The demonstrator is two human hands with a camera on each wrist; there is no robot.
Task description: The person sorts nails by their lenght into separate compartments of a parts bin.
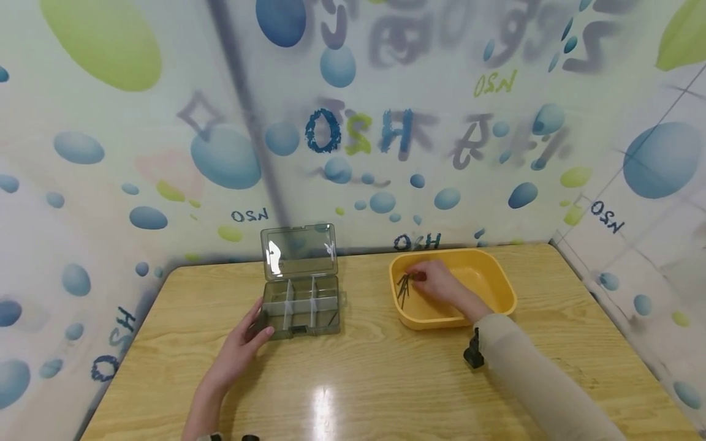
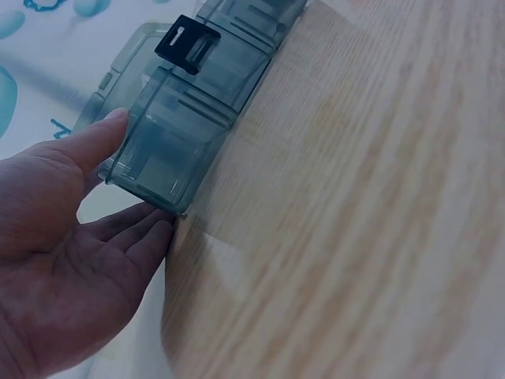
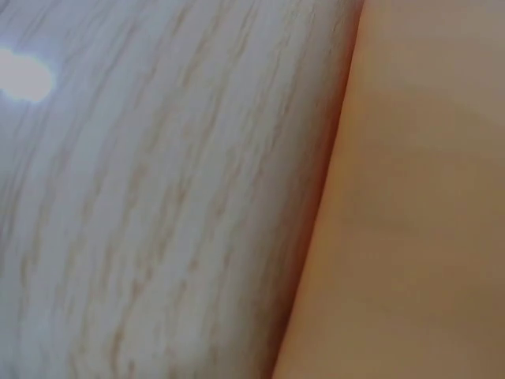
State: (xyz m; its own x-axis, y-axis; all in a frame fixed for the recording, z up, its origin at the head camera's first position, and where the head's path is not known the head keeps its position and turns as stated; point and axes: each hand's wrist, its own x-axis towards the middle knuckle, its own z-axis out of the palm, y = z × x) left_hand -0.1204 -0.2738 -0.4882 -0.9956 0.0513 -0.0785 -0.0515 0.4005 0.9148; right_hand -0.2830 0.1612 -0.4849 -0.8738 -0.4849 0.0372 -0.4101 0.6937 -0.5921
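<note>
Right fingers [image 1: 417,267] at far ends of rods [image 1: 405,289]

Head view was bright and mostly sharp. A white glare streak marked the table [image 1: 380,380] near the bottom edge; hard reflections showed on the translucent lid [image 1: 300,257]. Left wrist view was dimmer, with a cool cast and soft wood grain. Right wrist view was hazy: glare burned out upper left, and the tray's wall [image 3: 410,237] was blurred.
</note>
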